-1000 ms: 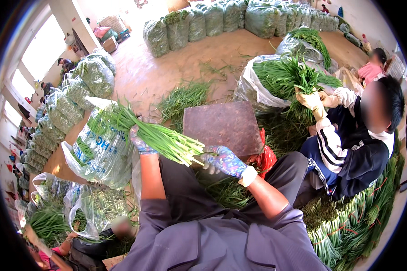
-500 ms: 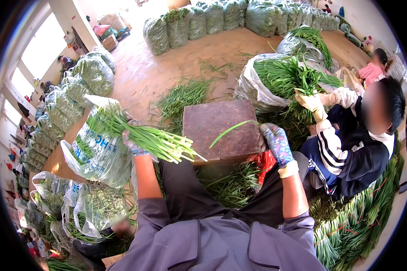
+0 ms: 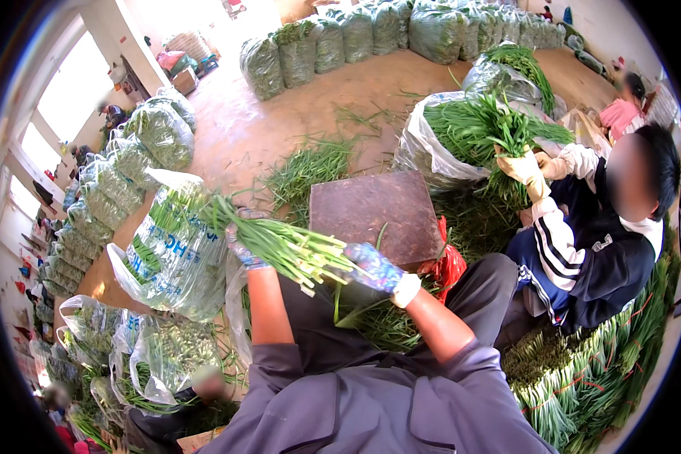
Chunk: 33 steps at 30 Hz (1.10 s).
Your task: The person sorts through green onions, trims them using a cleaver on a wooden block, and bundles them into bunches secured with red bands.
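Note:
A bunch of long green chives [image 3: 291, 246] lies across my left hand [image 3: 247, 244], which wears a patterned glove and is closed around it. The pale cut ends point right, and the leaves trail left toward a clear bag. My right hand [image 3: 374, 268], gloved alike, is at those pale ends with its fingers drawn together on the stalks; its fingertips are partly hidden. A loose green leaf hangs below the ends, over my lap. Just beyond my hands stands a brown wooden block [image 3: 374, 212] with a single leaf on its near part.
A clear bag of greens [image 3: 178, 257] stands at my left. Red plastic strips [image 3: 448, 253] hang at the block's right. A co-worker [image 3: 583, 250] sits at right holding greens. Tied bundles [image 3: 583, 378] lie behind them. Loose leaves [image 3: 310, 170] and filled bags [image 3: 299, 53] are farther off.
My right hand has moved left and nearer from the block's right edge to the bunch's pale ends. My left hand has shifted slightly right with the chives. The leaf at my right hand was let go.

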### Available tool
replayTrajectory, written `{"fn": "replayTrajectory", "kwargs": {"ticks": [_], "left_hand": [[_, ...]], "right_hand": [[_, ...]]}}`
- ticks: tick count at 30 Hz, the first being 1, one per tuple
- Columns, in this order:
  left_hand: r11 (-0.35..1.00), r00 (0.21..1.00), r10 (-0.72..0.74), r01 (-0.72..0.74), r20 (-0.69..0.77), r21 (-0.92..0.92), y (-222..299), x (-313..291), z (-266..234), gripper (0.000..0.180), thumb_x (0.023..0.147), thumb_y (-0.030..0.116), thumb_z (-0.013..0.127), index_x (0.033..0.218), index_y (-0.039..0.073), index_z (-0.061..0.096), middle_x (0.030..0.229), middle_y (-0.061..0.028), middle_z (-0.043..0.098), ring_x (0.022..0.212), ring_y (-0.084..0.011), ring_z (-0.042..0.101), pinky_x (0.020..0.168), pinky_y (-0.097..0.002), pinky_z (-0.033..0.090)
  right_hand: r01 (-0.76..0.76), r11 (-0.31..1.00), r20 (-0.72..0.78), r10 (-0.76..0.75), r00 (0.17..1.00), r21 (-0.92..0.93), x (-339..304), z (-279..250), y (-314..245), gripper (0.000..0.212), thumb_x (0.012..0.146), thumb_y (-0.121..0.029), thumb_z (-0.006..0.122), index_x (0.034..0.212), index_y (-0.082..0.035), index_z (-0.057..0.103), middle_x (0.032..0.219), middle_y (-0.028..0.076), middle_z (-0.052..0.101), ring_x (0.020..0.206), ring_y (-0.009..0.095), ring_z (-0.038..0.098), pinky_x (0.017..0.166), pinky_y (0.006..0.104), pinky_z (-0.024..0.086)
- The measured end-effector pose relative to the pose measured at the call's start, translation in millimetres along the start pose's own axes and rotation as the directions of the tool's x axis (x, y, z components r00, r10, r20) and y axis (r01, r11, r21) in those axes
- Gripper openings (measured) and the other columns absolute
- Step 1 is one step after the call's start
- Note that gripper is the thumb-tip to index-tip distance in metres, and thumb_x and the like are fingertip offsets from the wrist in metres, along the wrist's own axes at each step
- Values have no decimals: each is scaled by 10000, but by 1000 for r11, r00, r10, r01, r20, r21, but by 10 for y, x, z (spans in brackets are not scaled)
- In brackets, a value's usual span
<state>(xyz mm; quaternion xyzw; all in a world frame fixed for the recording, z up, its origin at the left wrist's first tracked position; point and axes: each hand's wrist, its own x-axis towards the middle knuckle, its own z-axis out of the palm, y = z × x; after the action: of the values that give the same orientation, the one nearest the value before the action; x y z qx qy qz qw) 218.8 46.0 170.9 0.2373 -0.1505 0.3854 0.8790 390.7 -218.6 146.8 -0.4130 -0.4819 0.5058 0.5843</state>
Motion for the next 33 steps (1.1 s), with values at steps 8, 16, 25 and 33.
{"fn": "replayTrajectory", "kwargs": {"ticks": [8, 16, 25, 33], "left_hand": [[935, 995, -54, 79, 80, -346, 196, -35, -167, 313, 889, 123, 623, 1171, 23, 533, 903, -16, 590, 889, -158, 573, 852, -325, 493], [946, 997, -7, 31, 74, -322, -137, -93, 48, 382, 885, 127, 632, 1230, -6, 537, 998, -39, 643, 983, -175, 606, 904, -331, 501], [993, 1000, 8, -8, 1, -119, -374, -127, 65, 514, 825, 189, 660, 1285, 17, 507, 1080, -71, 623, 991, -194, 600, 920, -368, 475], [967, 999, 9, 2, 42, -253, -267, -178, -55, 576, 790, 229, 730, 1287, 31, 517, 950, -15, 593, 888, -152, 568, 872, -349, 452]], "right_hand": [[-93, 472, -154, -92, 984, -877, -485, -245, -26, 539, 933, -236, 658, 1370, 24, 481, 1099, 156, 696, 925, 183, 677, 787, 306, 542], [126, 823, -359, -373, 856, -554, -215, 207, -673, 313, 893, -44, 676, 1202, -11, 642, 1046, 78, 707, 942, 172, 656, 834, 310, 521], [95, 452, -61, -317, 946, -887, -27, 511, -904, 339, 838, -229, 720, 1135, -72, 673, 973, 139, 654, 927, 356, 630, 799, 416, 521], [-38, 987, -123, 18, 992, -155, -563, 71, -1095, 77, 894, -70, 662, 935, -8, 680, 893, 54, 660, 840, 156, 638, 731, 300, 516]]}}
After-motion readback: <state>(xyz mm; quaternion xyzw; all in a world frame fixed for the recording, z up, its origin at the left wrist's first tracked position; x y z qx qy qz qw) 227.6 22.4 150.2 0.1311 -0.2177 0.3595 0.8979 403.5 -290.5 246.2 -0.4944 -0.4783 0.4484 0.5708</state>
